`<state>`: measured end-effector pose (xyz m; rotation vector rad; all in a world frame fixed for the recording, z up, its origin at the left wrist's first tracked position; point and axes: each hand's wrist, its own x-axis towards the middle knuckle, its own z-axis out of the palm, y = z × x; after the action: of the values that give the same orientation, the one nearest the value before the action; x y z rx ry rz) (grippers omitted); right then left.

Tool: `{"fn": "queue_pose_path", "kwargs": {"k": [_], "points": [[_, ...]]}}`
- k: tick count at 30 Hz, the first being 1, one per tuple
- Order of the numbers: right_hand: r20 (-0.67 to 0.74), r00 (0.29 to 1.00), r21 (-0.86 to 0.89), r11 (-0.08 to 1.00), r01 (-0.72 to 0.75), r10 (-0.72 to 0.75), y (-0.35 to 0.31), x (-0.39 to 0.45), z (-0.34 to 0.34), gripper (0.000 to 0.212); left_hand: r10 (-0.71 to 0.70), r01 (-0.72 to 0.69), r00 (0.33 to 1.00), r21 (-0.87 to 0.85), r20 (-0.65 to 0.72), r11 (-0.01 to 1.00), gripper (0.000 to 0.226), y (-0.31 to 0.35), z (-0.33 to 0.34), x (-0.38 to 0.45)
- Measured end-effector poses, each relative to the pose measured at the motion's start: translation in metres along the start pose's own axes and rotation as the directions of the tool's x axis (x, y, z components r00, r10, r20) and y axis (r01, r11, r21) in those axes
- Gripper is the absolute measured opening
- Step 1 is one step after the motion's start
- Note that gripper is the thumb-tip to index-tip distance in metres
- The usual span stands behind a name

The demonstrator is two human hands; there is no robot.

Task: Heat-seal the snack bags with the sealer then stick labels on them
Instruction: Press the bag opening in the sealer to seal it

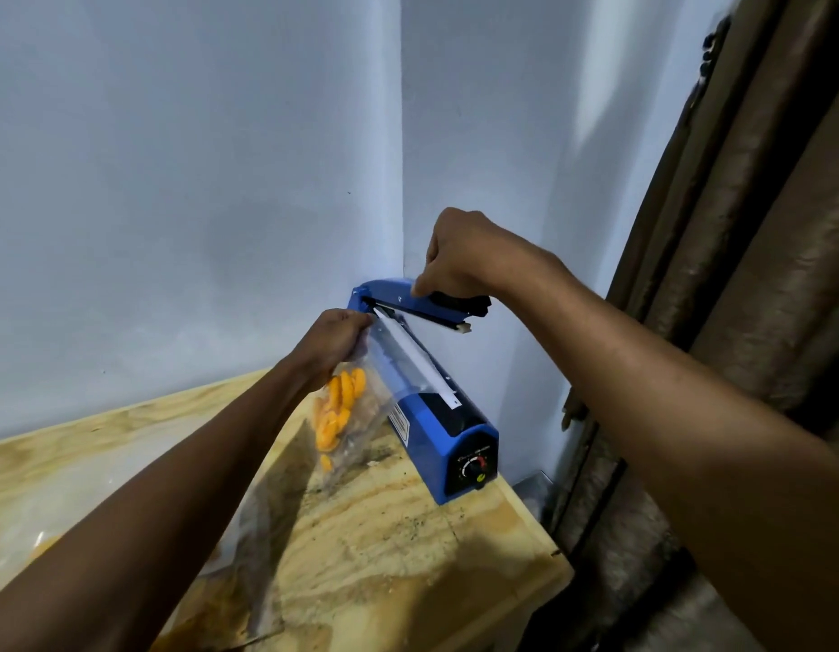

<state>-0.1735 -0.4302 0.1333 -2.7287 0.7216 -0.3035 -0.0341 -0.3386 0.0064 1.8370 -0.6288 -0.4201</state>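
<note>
Snack bag [349,416]: clear, orange snacks inside; mouth lies across the sealer's white sealing strip [420,357], body hangs off the sealer's left side down to the table, near the table's far right corner.
Sealer [436,397]: blue, along the table's right edge; long axis runs from the dial end, nearest the person, to the hinge in the wall corner.
Sealer arm [408,303]: raised, clear gap above the strip, bag mouth under it.
Left hand [335,338]: pinches the bag's top corner at the hinge end, holding the mouth on the strip.
Right hand [448,261]: fingers curled on the arm's blue bar just short of the black handle [460,304]; nearer hand for pressing down.
Key relation: bag mouth parallel to the strip; arm must drop straight onto it.
In the way: left fingertips sit close to the hinge, likely pinch risk; nothing else between arm and strip.
Around: plywood table [408,534], pale walls, brown curtain [737,228] at right.
Labels: none visible.
</note>
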Motion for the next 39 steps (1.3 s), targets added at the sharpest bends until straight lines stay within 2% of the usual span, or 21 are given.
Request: {"fn": "queue_pose_path", "kwargs": {"k": [13, 19, 30, 39], "points": [[0.007, 1.000, 0.019, 1.000, 0.010, -0.010, -0.001, 0.000, -0.001, 0.020, 0.016, -0.017, 1.000, 0.013, 0.026, 1.000, 0.034, -0.009, 0.002, 0.008], [0.011, 1.000, 0.006, 1.000, 0.023, -0.023, -0.002, 0.000, 0.000, 0.015, 0.031, -0.032, 0.998, 0.020, 0.048, 0.999, 0.034, -0.012, 0.001, 0.013], [0.022, 0.999, 0.007, 1.000, 0.028, -0.028, -0.001, 0.000, 0.002, 0.020, 0.028, -0.032, 0.998, 0.071, 0.051, 0.997, 0.031, -0.013, 0.001, 0.016], [0.038, 0.999, -0.017, 0.999, 0.030, -0.029, 0.001, -0.003, 0.006, 0.018, 0.043, -0.044, 0.996, 0.015, 0.073, 0.999, 0.031, -0.019, 0.001, 0.020]]}}
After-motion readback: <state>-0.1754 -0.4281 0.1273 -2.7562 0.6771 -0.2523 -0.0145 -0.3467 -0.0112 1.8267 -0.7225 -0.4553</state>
